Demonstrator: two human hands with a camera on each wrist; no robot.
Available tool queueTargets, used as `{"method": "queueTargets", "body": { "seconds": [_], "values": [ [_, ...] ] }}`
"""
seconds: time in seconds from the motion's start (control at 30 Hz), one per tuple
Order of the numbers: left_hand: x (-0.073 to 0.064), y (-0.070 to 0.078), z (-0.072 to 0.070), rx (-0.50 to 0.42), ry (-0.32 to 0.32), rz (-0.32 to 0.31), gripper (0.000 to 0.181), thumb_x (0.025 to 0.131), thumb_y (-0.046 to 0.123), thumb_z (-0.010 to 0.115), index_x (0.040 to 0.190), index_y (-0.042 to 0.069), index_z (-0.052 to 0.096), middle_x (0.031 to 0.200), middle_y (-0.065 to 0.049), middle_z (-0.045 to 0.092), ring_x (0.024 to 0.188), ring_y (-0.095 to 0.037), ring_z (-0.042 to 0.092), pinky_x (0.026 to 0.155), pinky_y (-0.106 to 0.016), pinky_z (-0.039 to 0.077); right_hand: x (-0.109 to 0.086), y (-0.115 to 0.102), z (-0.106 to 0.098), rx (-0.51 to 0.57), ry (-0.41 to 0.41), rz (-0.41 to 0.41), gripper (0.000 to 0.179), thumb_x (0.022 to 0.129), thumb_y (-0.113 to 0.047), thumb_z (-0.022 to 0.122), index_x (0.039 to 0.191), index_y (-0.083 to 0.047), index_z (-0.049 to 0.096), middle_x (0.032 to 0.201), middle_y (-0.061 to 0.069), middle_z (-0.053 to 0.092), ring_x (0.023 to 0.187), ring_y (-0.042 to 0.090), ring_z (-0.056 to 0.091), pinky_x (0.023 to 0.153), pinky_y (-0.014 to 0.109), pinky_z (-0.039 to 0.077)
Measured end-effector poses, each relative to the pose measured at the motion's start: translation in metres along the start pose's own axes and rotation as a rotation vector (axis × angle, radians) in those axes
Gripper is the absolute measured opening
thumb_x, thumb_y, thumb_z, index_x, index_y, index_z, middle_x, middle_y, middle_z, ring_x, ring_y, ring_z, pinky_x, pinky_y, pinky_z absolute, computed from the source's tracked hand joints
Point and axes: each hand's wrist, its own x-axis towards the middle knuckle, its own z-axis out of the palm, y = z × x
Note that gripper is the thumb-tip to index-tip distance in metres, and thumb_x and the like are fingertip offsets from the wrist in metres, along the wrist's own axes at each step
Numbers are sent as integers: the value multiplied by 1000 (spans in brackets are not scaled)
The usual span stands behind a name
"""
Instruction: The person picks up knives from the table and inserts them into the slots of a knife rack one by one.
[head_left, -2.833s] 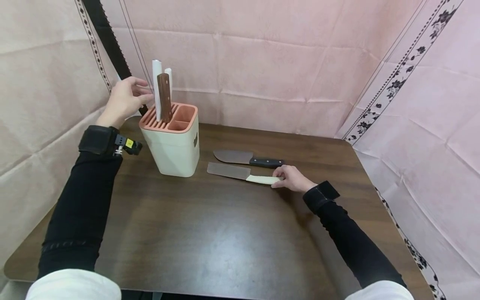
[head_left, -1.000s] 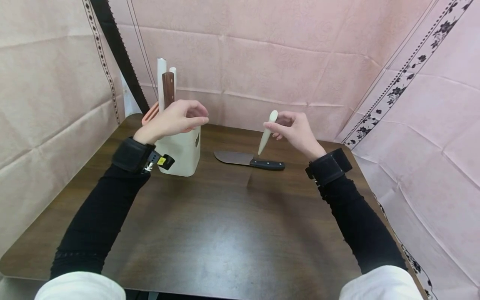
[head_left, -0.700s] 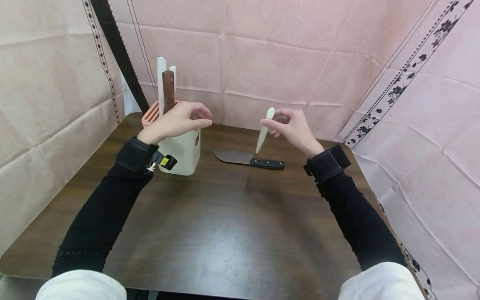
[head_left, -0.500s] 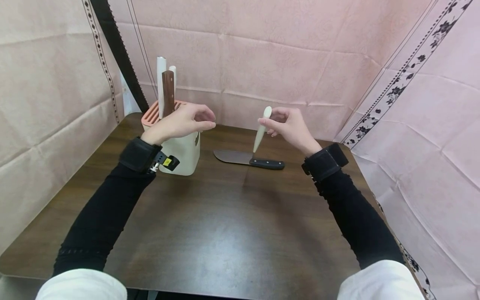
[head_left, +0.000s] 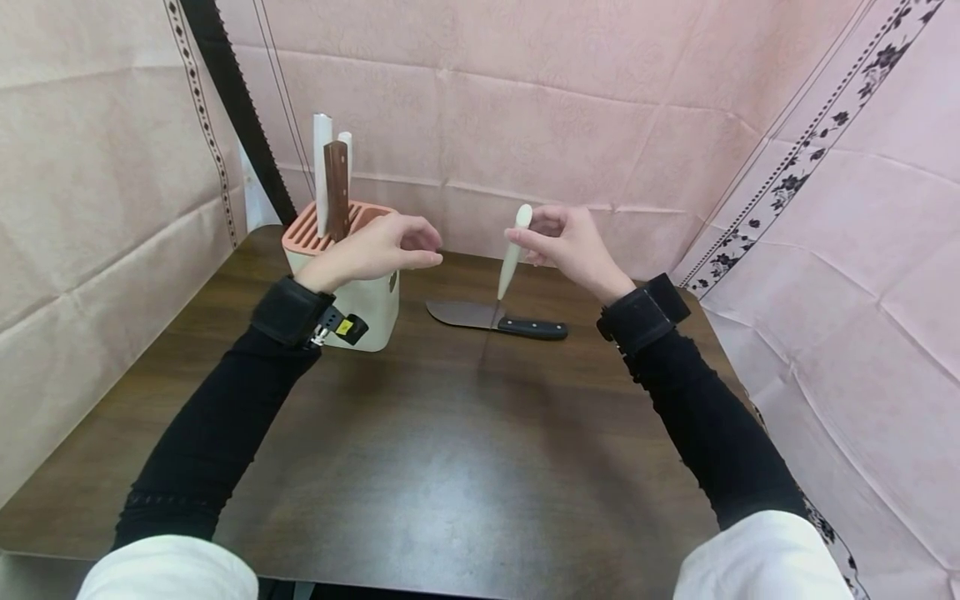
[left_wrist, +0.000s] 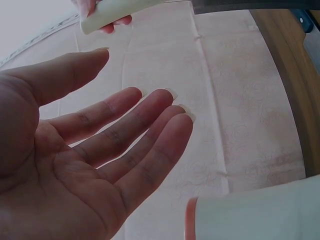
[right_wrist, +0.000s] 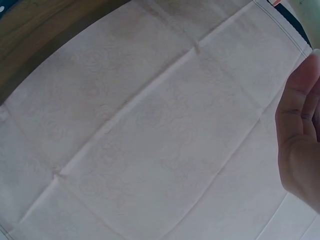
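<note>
The person's right hand (head_left: 573,243) pinched the pale-handled knife (head_left: 512,260) between thumb and fingers, near the upper end of its handle. That knife was held above the table (head_left: 420,458), tilted, with the top of the handle leaning to the right and the blade pointing down. In the head view the blade was almost edge-on, so whether its tip touched the black-handled knife (head_left: 534,328) could not be told. The black-handled knife lay flat on the wood, its blade toward the knife holder (head_left: 367,304) and its handle to the right.

The left hand (head_left: 382,247) was in front of the knife holder's near right corner, palm turned toward the right hand. Its fingers were loosely extended and slightly bent, with the thumb apart from them; the left wrist view showed a gap between this hand and the pale handle.

The knife holder stood upright at the left of the table, pale-sided under a slotted pink top (head_left: 303,236). A brown handle (head_left: 337,187) and two white handles (head_left: 322,175) rose from it. Creased pink cloth (head_left: 525,125) hung behind the table, and black bands (head_left: 287,311) circled both wrists.
</note>
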Motion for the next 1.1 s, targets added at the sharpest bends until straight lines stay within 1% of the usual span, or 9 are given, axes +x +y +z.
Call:
{"method": "queueTargets", "body": {
  "seconds": [0.1,0.17,0.33,0.6,0.67,0.8,0.9,1.03,1.1],
  "values": [
    [1,1,2,-5,-7,4,31,94,17,63,119,0,60,113,-16,68,104,-27,62,93,-44,49,2,-2,1,-8,2,0,18,87,-16,72,98,-2,69,85,2,73,62,9,64,65,28,57],
    [1,2,4,-13,-11,3,30,93,17,63,118,1,60,112,-16,68,104,-26,62,92,-43,49,3,-3,2,-22,5,1,19,87,-16,71,98,-1,69,85,1,73,61,6,64,64,27,56],
    [4,4,8,-8,-19,-8,31,93,18,64,119,2,60,111,-14,69,103,-25,64,91,-41,51,4,-8,3,-55,8,-3,21,87,-17,71,100,-1,69,87,1,74,60,5,63,61,21,53],
    [9,9,12,-19,-49,-10,35,92,19,65,121,0,58,116,-17,66,110,-29,63,97,-44,49,6,-12,6,-62,4,-23,20,87,-16,71,99,1,69,84,2,74,59,5,60,59,20,53],
    [10,9,13,-18,-54,-13,35,92,20,65,121,1,58,116,-17,66,110,-29,63,97,-44,49,6,-12,7,-62,0,-26,20,87,-16,71,99,1,69,85,3,74,59,5,61,60,21,53],
    [11,10,15,-19,-54,-12,35,92,20,65,121,1,58,115,-16,67,110,-27,63,96,-43,50,8,-11,7,-60,-10,-32,21,87,-16,71,99,1,69,85,1,74,60,6,62,60,21,53],
    [12,11,17,-14,-54,-12,35,92,21,66,121,2,59,115,-15,67,109,-26,63,97,-42,50,13,-1,7,-56,-11,-39,23,86,-19,73,99,-1,70,84,-2,74,61,7,64,60,22,54],
    [13,12,19,0,-51,-5,36,91,21,66,120,2,59,115,-16,67,109,-27,63,97,-43,49,21,14,8,-61,-5,-51,26,84,-27,75,99,-5,71,85,-2,74,64,13,67,62,28,56],
    [13,13,20,4,-51,-2,36,91,21,67,120,2,59,114,-16,67,109,-28,63,97,-44,49,22,16,9,-66,-8,-57,27,84,-29,75,99,-7,72,86,0,74,66,21,69,64,31,57]
  ]
}}
